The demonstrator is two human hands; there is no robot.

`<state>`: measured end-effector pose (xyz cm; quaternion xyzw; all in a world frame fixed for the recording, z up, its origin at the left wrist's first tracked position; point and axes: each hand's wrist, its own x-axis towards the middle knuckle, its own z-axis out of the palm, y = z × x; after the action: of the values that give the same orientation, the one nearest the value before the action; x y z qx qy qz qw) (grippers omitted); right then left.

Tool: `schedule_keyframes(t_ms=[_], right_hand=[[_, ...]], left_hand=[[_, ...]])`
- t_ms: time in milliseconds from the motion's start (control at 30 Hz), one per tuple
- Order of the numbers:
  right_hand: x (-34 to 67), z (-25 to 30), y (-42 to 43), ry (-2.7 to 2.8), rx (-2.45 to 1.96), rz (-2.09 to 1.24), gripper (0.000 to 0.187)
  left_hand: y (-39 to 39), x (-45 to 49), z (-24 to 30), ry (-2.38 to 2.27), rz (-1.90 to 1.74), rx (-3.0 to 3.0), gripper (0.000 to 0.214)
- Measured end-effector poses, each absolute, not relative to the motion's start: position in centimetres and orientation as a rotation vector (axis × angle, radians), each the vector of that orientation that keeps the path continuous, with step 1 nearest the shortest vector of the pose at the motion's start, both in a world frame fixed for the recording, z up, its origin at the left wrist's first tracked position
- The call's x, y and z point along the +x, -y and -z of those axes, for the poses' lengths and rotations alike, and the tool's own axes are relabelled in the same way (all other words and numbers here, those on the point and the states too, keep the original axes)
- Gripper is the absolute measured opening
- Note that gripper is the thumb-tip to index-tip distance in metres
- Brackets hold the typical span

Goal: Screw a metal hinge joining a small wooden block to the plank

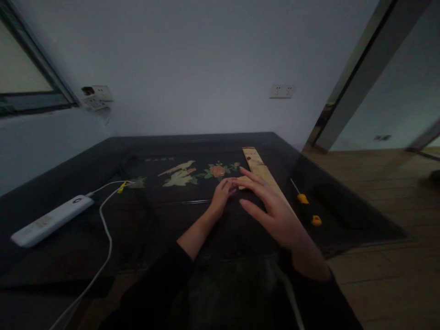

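Head view: left hand [222, 193], right hand [275, 211], one strip [256, 163].

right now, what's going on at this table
A person has both hands out on a dark table, at a wooden strip. The right hand is spread open over the strip's near part. The left hand has its fingers by the strip's near end; whether it grips is unclear. A screwdriver lies to the right, a white power strip and its cable to the left.
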<state>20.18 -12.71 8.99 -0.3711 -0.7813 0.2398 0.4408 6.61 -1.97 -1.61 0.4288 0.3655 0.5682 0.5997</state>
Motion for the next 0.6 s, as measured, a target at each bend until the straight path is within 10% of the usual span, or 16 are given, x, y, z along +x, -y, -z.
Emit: schedule_keyframes(t_ms=[600], right_hand=[[33.4, 2.8, 7.4, 1.826, -1.647, -0.544, 0.067]], left_hand=[[7.1, 14.2, 1.7, -0.724, -1.029, 0.849, 0.018]])
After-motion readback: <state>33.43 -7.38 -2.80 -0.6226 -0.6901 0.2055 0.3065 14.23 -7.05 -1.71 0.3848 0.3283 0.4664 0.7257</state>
